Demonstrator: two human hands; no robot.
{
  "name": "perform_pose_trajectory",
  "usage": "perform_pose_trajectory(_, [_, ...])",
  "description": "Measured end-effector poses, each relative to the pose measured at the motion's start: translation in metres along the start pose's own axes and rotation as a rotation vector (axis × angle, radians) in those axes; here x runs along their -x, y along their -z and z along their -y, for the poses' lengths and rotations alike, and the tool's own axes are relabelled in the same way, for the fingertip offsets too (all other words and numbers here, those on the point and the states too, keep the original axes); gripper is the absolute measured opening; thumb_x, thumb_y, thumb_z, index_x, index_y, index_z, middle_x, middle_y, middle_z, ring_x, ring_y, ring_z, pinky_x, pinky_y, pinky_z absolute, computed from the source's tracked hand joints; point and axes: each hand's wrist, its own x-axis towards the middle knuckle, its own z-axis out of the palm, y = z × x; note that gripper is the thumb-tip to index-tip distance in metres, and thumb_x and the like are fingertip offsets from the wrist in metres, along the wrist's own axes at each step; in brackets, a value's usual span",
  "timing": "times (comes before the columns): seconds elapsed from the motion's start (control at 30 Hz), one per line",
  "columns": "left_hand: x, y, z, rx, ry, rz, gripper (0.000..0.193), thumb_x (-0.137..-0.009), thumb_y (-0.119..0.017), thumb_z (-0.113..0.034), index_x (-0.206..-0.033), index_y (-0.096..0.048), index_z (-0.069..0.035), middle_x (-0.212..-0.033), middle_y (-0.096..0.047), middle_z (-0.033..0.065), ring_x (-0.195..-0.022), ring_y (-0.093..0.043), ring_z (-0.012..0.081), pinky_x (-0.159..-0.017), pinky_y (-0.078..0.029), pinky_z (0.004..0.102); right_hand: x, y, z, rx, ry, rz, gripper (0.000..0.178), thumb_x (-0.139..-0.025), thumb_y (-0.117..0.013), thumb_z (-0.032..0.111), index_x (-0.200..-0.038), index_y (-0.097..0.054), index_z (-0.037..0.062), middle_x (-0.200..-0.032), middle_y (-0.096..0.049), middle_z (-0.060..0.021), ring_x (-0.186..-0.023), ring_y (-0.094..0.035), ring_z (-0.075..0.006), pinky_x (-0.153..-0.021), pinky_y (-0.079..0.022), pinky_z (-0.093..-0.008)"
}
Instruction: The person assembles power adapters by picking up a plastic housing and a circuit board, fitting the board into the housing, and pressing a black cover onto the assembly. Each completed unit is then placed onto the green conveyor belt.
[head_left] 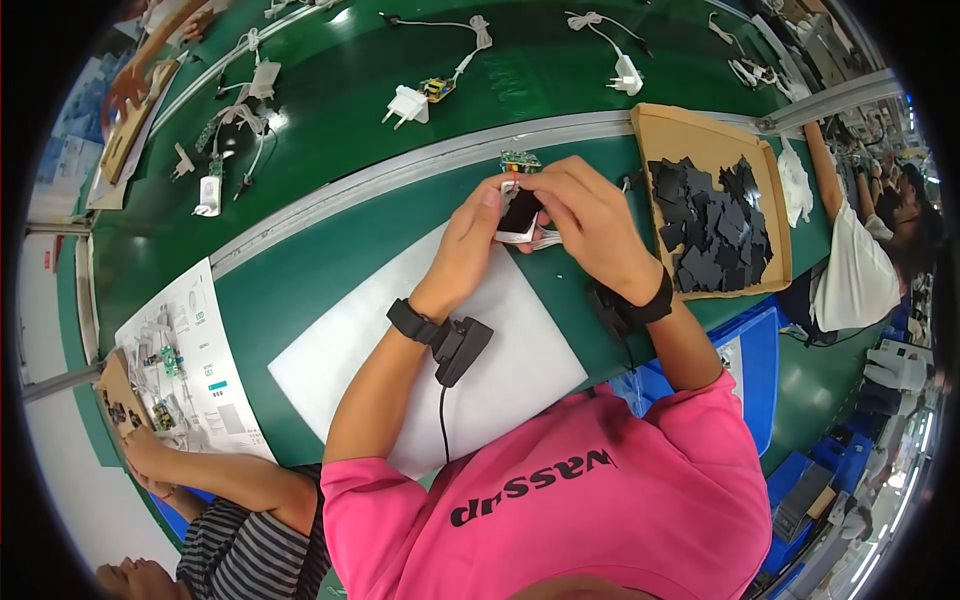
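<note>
- A person in a pink T-shirt, seen from above, works with both bare hands over a green bench.
- A small white case (514, 238) is held between the hands, above the bench, just beyond the far corner of a white sheet (420, 340). A dark, flat piece (523, 212) fills most of its upward face.
- The left hand (468, 240) grips the case from its left side, thumb along the edge.
- The right hand (592, 218) bends its fingers in at the top right of the case; whether they pinch the dark piece or only press, I cannot tell.
- A green circuit board (520, 160) with small parts sits just past the fingertips, a bit of red wire showing between it and the case.
- White cable (546, 239) shows beneath the right hand.
- Each wrist wears a black strap.
- To the right, an open cardboard box (779, 215) holds a heap of black flat pieces (715, 225).
- Beyond a metal rail, white plug chargers (408, 105) with bundled cables lie spaced out on a green surface.
- At lower left, a co-worker in a striped shirt (250, 550) reaches toward another cardboard box (118, 395).
</note>
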Motion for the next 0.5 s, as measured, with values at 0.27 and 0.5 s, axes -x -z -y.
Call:
perform_pose_trajectory(0.27, [0.001,0.0,-0.002,-0.042,-0.008,0.016,0.037,-0.103,-0.038,-0.027,-0.127,-0.045,-0.001,-0.098,-0.062,0.008,-0.081,-0.061,0.0125,-0.07,-0.05,0.0254,0.0,-0.005,0.003,-0.051,-0.035,0.069,0.034,-0.075,-0.057,-0.013,-0.105,-0.064,0.0022,-0.094,-0.056,-0.0111,-0.077,-0.06,-0.0251,-0.064,-0.05,-0.0311])
perform_pose_trajectory(0.5, [0.001,0.003,0.0,-0.03,0.063,-0.011,0.031,-0.097,-0.048,-0.006,-0.127,-0.047,-0.003,-0.095,-0.064,0.0066,-0.081,-0.062,0.0103,-0.063,-0.051,0.0227,-0.012,0.021,0.013,0.136,-0.038,0.248,0.044,-0.071,-0.059,-0.013,-0.111,-0.063,0.0059,-0.102,-0.055,-0.0094,-0.087,-0.059,-0.0271,-0.074,-0.051,-0.0354])
